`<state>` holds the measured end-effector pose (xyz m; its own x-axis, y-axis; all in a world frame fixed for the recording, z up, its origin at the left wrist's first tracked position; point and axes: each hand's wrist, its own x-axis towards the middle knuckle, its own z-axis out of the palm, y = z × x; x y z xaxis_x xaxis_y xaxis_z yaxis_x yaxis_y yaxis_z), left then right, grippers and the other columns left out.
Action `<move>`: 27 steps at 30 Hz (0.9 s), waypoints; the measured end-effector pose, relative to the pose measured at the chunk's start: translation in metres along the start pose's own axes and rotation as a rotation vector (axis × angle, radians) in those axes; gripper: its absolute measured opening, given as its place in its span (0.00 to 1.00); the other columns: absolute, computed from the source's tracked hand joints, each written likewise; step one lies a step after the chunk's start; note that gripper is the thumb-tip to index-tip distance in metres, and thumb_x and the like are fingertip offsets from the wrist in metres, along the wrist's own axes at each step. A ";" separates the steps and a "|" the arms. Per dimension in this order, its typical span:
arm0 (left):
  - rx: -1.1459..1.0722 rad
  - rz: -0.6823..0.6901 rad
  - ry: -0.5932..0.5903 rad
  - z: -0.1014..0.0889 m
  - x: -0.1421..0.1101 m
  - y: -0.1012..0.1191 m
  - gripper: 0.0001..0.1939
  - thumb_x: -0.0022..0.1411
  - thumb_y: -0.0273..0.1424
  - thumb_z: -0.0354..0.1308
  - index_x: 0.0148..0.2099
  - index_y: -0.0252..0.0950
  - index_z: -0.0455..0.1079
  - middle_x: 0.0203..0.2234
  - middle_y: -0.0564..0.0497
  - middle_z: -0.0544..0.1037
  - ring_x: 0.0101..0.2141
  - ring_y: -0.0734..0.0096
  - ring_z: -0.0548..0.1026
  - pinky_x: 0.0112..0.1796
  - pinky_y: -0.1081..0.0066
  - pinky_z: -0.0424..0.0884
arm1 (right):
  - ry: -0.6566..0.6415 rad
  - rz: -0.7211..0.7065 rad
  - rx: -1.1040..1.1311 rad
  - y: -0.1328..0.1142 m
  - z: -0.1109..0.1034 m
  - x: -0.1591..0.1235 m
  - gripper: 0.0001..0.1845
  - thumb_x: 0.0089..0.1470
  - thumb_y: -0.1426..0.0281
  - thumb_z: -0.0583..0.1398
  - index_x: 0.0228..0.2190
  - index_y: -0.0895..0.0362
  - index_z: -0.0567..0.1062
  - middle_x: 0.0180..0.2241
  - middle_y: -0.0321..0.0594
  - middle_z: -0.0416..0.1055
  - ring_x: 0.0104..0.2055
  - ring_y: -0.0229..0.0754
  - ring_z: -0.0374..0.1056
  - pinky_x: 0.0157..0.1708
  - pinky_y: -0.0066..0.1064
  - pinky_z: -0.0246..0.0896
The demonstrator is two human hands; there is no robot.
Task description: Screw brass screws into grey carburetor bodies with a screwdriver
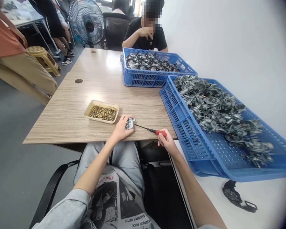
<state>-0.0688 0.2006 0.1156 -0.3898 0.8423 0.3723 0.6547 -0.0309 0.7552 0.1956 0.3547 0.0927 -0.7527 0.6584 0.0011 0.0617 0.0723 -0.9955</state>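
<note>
Near the table's front edge, my left hand (121, 128) grips a small grey metal carburetor body (129, 123), its fingers curled round the left and top sides. My right hand (167, 142) is closed round the red handle of a screwdriver (150, 129). The screwdriver's dark shaft points left, and its tip is at the right side of the carburetor body; whether it touches a screw there is too small to tell. Just left of my left hand stands a cream plastic tub (86, 112) holding many small brass pieces (102, 112).
A blue crate (193, 140) of grey metal carburetor parts stands close on my right. Behind it, another blue crate (143, 82) holds more parts. A watch (235, 195) lies at lower right. One person sits across the table (105, 76), near a fan (87, 22); others stand at left.
</note>
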 end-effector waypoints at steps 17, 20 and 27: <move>0.002 -0.022 -0.018 0.000 0.000 0.000 0.27 0.56 0.24 0.62 0.58 0.41 0.66 0.54 0.47 0.72 0.57 0.58 0.74 0.61 0.60 0.69 | 0.000 0.018 0.025 -0.009 0.003 -0.001 0.19 0.65 0.51 0.62 0.42 0.49 0.62 0.20 0.21 0.56 0.18 0.34 0.51 0.24 0.30 0.65; 0.002 -0.028 -0.018 0.000 0.000 0.001 0.27 0.55 0.24 0.62 0.58 0.41 0.67 0.53 0.47 0.72 0.57 0.57 0.74 0.61 0.60 0.70 | 0.005 0.016 0.019 -0.008 0.003 0.000 0.19 0.65 0.50 0.62 0.41 0.49 0.62 0.20 0.21 0.55 0.18 0.34 0.50 0.23 0.30 0.65; 0.009 -0.021 -0.012 -0.001 0.001 0.001 0.27 0.55 0.24 0.62 0.57 0.40 0.67 0.53 0.47 0.72 0.56 0.58 0.74 0.60 0.61 0.70 | 0.005 0.007 0.030 -0.008 0.004 0.001 0.19 0.66 0.50 0.61 0.39 0.50 0.63 0.19 0.21 0.54 0.18 0.33 0.49 0.23 0.30 0.65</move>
<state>-0.0689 0.2007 0.1169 -0.3955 0.8491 0.3502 0.6524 -0.0086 0.7578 0.1922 0.3521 0.1002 -0.7491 0.6624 -0.0056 0.0470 0.0448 -0.9979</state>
